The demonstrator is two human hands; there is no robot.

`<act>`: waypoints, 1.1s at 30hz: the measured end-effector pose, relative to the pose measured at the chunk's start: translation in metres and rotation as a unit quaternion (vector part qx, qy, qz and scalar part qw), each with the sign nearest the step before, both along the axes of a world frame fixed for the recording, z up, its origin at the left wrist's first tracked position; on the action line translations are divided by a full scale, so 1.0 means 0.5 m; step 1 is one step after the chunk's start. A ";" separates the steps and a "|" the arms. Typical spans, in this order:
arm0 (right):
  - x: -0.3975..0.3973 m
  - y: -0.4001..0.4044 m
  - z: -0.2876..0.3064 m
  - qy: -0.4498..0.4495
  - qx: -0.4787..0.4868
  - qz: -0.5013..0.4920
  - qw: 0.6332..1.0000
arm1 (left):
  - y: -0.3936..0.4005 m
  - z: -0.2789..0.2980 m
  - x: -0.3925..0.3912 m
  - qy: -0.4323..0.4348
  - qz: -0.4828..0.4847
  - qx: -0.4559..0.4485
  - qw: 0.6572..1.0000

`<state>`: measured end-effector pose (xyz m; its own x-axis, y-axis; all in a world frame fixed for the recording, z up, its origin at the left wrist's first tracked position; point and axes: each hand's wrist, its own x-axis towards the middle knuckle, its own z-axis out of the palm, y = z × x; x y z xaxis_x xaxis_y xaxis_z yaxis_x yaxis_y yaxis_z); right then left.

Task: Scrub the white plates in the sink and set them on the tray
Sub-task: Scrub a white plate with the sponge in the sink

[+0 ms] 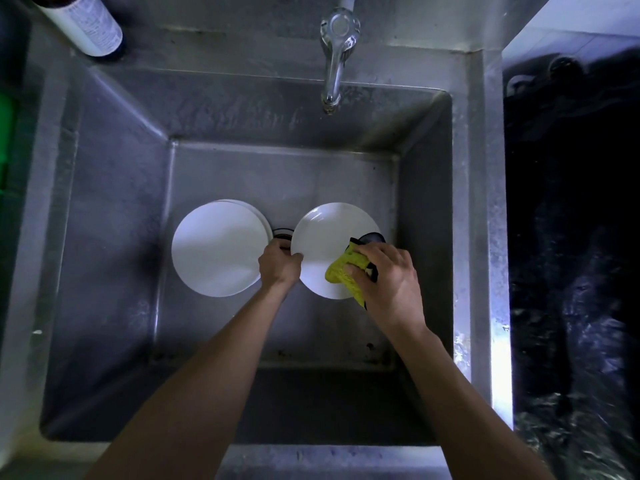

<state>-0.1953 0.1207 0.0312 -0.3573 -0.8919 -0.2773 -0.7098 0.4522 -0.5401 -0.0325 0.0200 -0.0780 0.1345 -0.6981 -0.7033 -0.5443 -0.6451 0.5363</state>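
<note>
Deep in the steel sink (114,237), a white plate (325,237) is held at its left rim by my left hand (280,263), fingers curled over the edge. My right hand (386,277) grips a yellow scrubbing cloth (344,268) with a dark backing and presses it on the plate's right part. A stack of white plates (216,247) lies to the left on the sink floor. No tray is in view.
The chrome tap (336,53) hangs over the back of the basin. A dark bottle with a white label (86,22) stands on the back left ledge. The drain (282,233) shows between the plates. A dark counter (571,237) lies to the right.
</note>
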 end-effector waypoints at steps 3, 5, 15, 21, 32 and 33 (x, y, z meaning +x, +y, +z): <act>0.004 0.006 -0.001 0.000 -0.003 -0.002 1.000 | 0.001 -0.007 0.000 0.012 0.010 0.010 1.000; 0.007 0.010 -0.002 -0.001 -0.007 -0.006 1.000 | 0.005 -0.012 0.003 0.016 0.014 0.016 1.000; 0.012 0.040 0.031 0.002 -0.010 -0.017 1.000 | 0.030 0.056 0.008 0.128 0.055 0.077 0.987; 0.028 0.026 0.086 -0.004 -0.036 -0.030 0.999 | 0.046 0.143 0.021 0.265 0.065 0.137 0.952; 0.097 -0.049 0.187 0.022 -0.132 -0.052 0.990 | 0.074 0.279 0.079 0.372 0.092 0.139 0.913; 0.106 -0.050 0.192 0.025 -0.137 -0.055 0.989 | 0.073 0.291 0.080 0.377 0.094 0.138 0.911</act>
